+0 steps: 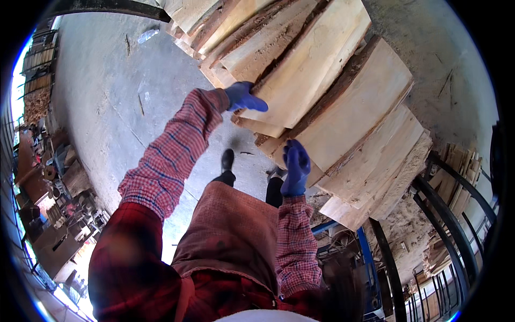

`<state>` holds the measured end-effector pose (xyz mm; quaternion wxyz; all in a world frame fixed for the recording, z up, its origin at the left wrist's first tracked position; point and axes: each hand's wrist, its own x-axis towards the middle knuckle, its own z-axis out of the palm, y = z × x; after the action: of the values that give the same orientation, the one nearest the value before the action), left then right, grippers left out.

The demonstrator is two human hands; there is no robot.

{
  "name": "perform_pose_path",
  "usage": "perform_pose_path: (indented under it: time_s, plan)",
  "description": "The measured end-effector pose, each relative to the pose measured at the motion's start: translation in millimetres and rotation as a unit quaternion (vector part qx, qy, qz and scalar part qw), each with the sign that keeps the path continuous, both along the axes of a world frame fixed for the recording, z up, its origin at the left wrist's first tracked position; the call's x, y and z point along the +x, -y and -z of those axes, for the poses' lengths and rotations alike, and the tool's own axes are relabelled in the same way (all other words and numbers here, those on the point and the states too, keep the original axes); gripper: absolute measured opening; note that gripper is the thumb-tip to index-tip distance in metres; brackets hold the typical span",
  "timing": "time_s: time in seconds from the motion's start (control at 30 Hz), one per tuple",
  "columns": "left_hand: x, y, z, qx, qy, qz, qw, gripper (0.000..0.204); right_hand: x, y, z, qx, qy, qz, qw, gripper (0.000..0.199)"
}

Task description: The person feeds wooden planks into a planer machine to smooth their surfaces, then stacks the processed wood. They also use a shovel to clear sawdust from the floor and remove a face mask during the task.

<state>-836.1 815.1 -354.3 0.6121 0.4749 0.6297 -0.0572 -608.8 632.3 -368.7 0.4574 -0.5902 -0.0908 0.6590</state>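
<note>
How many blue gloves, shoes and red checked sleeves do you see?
Blue gloves: 2, on the left hand and the right hand, both on the stack of wooden slabs
Black shoes: 2
Red checked sleeves: 2
Total: 6

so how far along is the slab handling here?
Done: a stack of rough-sawn wood slabs already lies piled, bark edges showing. In hand: the left hand, blue-gloved, rests on the end of one slab; the right hand presses against the end of a lower slab. Neither slab is lifted clear of the pile. Left: cannot tell; more cut wood sits in the metal rack at right.
</note>
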Motion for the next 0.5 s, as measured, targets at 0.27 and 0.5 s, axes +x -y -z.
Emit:
perform_pose_path:
  time_s: [0.27,0.5]
  plan:
    - [-31,5,54,0.106,0.142,-0.022,0.984,0.054,-55,-75,64,0.043,0.378,0.004,0.925,0.067]
    - [-161,-5,66,0.280,0.360,0.231,0.859,0.035,-115,-69,4,0.028,0.330,0.080,0.940,0.062]
